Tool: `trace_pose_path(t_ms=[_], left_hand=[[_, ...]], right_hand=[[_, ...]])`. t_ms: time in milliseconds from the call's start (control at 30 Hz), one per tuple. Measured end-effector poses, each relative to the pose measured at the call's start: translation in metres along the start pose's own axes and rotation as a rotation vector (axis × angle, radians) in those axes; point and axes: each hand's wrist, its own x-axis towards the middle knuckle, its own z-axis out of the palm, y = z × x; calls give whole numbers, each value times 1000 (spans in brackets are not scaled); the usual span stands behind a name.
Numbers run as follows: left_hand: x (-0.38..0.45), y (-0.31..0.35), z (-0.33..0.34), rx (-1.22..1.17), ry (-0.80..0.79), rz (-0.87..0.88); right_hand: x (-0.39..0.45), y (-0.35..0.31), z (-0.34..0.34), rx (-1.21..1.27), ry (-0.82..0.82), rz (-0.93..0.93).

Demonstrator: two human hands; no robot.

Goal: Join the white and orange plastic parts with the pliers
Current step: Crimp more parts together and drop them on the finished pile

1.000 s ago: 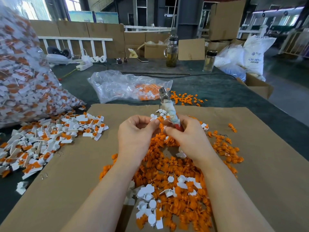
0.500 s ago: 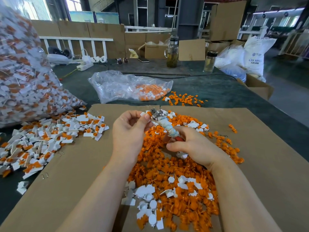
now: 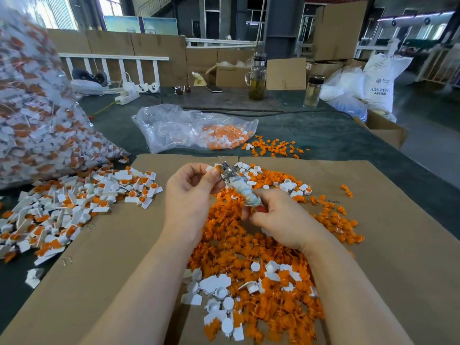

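My right hand [image 3: 278, 220] grips the cloth-wrapped handles of the pliers [image 3: 240, 189], whose metal jaws point up and left. My left hand [image 3: 191, 192] pinches a small white and orange part [image 3: 217, 168] right at the jaws. Below both hands lies a heap of loose orange parts [image 3: 249, 250] on the cardboard sheet [image 3: 104, 265]. Several loose white parts [image 3: 219, 295] lie at the heap's near edge. A pile of joined white and orange pieces [image 3: 82, 197] lies to the left.
A large clear bag of joined pieces [image 3: 37, 120] fills the far left. A half-empty plastic bag [image 3: 194, 128] with orange parts lies behind the cardboard, with scattered orange parts [image 3: 273, 146] next to it. Two glass bottles [image 3: 257, 75] and cardboard boxes [image 3: 383, 128] stand further back.
The pliers have tilted down and left from near upright. My left hand has moved up to the jaws with a part, and my right hand has dropped lower and to the right.
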Motion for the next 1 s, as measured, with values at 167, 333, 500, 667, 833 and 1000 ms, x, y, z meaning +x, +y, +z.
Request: trace_pose_path(t_ms=[167,333,500,667,833,1000], left_hand=[[3,-2,-4,-81,-27,-106],[15,-1,-19,-314,45,-278],[34,1,-52,-692,396,-515],[45,-2,-74,-933,562,-525],[48,-4,-83,-996,608,-470],[48,-4,-86,-1040,630,-393]], right_hand=[[2,-1,4,-53,18,19],[2,2,4,-142,156,1],[5,10,4,-222,258,37],[8,15,4,-262,329,72],[8,19,-2,-265,436,135],[8,22,-5,-219,505,197]])
